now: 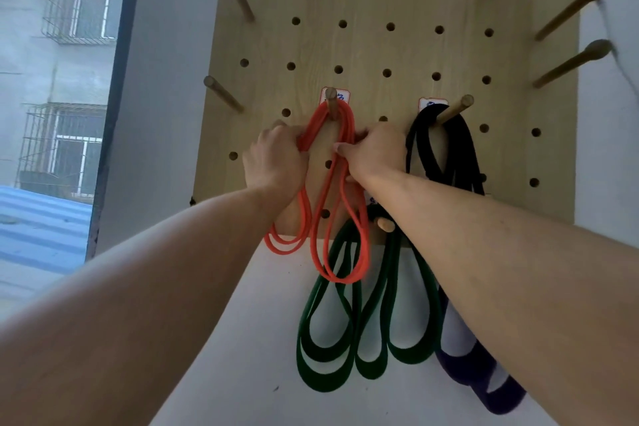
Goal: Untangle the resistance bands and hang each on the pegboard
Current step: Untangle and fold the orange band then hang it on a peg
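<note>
A thin orange resistance band hangs in several loops over a wooden peg on the light wood pegboard. My left hand grips the band's left strands just below the peg. My right hand pinches the right strands at the same height. A black band hangs on the peg to the right. A dark green band hangs from a lower peg, partly behind my right forearm. A purple band shows beneath that forearm.
Bare wooden pegs stick out at the board's left and upper right. A white wall lies below the board. A window with a dark frame is to the left.
</note>
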A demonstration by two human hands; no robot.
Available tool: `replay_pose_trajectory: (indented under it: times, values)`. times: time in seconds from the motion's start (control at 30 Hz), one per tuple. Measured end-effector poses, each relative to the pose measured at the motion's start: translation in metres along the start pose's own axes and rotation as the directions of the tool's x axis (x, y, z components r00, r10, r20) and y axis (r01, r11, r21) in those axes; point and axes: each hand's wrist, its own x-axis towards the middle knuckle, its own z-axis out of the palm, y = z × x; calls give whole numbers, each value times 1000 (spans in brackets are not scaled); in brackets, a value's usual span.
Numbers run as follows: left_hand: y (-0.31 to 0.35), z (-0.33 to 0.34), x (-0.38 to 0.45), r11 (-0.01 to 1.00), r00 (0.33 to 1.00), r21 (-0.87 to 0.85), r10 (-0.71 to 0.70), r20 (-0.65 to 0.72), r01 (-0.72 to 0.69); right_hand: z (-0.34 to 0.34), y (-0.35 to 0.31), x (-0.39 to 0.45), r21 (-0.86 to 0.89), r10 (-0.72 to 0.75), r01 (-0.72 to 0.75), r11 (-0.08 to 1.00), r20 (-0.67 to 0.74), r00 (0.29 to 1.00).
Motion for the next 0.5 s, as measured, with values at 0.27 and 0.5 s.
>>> replay_pose_trajectory:
  times: [0.27, 0.5]
  values:
    - [-5, -10, 7, 999, 999, 36, 0, 34, -2, 14, -18, -10, 366, 248, -297, 882, 175, 953]
    - [-2, -13, 2, 998, 996, -52, -20, 90, 25, 3, -16, -10, 441, 237, -355, 824, 300, 924]
